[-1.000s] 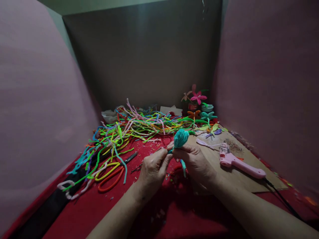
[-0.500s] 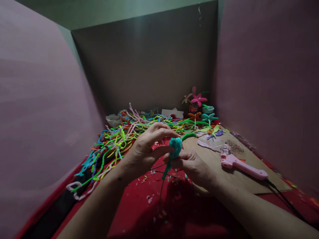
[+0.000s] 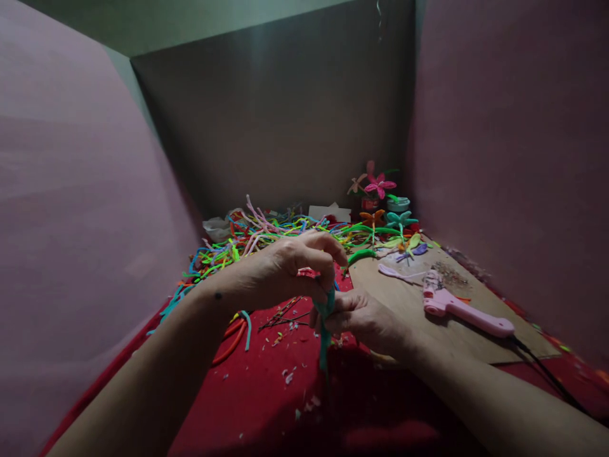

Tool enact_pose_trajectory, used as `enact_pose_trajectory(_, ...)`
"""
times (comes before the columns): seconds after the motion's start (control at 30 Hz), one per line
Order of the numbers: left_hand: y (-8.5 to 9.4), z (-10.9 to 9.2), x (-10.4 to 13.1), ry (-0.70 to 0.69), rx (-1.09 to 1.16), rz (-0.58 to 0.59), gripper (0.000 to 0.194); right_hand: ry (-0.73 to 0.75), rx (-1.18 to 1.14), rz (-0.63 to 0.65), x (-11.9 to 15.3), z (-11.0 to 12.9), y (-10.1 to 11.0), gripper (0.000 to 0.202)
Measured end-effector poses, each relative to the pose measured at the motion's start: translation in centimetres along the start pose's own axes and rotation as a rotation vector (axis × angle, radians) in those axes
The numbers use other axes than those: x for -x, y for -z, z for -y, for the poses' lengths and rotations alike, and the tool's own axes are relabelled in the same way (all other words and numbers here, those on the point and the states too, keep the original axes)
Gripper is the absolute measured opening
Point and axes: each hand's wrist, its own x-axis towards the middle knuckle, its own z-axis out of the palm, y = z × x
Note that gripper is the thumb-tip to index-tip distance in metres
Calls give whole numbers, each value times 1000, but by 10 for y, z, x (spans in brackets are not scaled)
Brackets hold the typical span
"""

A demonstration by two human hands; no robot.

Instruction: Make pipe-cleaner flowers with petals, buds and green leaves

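Observation:
A teal fuzzy pipe-cleaner piece (image 3: 324,336) is held upright between my two hands, its lower end hanging down over the red cloth. My right hand (image 3: 359,317) is closed round its middle, with fingers and thumb pressed together. From above, my left hand (image 3: 304,263) bends over its top, fingers curled and the thumb against the teal fuzz. Most of the top of the piece is hidden behind the left fingers.
A pink glue gun (image 3: 466,312) with a black cord lies on a tan board (image 3: 404,324) at right. Many coloured pipe cleaners (image 3: 223,257) are heaped at left and behind. Finished fuzzy flowers (image 3: 380,184) stand at the back. Scraps and thin sticks dot the red cloth (image 3: 266,406).
My left hand has turned and curled down over the top of the teal piece, hiding its rounded head. The piece now hangs more vertically; my right hand stays nearly in place.

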Motion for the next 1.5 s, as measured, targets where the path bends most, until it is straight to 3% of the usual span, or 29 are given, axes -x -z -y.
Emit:
enact_pose_trajectory(0.1, -2, 2, -1, 62, 76, 45, 12, -4, 3, 0, 1, 0, 0, 8)
enact_pose_trajectory(0.3, -10, 8, 0, 203, 162, -18, 5, 21, 52, -19, 1, 5, 1, 8)
enact_pose_trajectory(0.47, -14, 5, 1, 305, 368, -54, 9, 20, 57, -22, 2, 7, -2, 8)
enact_pose_trajectory(0.63, -17, 3, 3, 326, 561, -97, 17, 24, 11, -22, 2, 5, -2, 6)
enact_pose_trajectory(0.73, -19, 4, 5, 316, 602, -190, 25, 59, 18, -56, 1, 5, 0, 9)
enact_pose_trajectory(0.87, -22, 5, 11, 384, 489, -323, 26, 165, 129, -130, 0, 6, 0, 9)
enact_pose_trajectory(1.07, -31, 0, 19, 449, 439, -222, 34, 298, 314, -193, 0, 2, -2, 13)
enact_pose_trajectory(1.2, -34, -9, 22, 400, 221, -203, 35, 398, 499, -243, 1, 1, -5, 16)
enact_pose_trajectory(1.33, -36, -20, 22, 312, -107, -273, 21, 456, 641, -275, 3, 2, -6, 18)
enact_pose_trajectory(1.5, -36, -31, 20, 258, -194, -284, 13, 494, 694, -252, 5, 2, -7, 19)
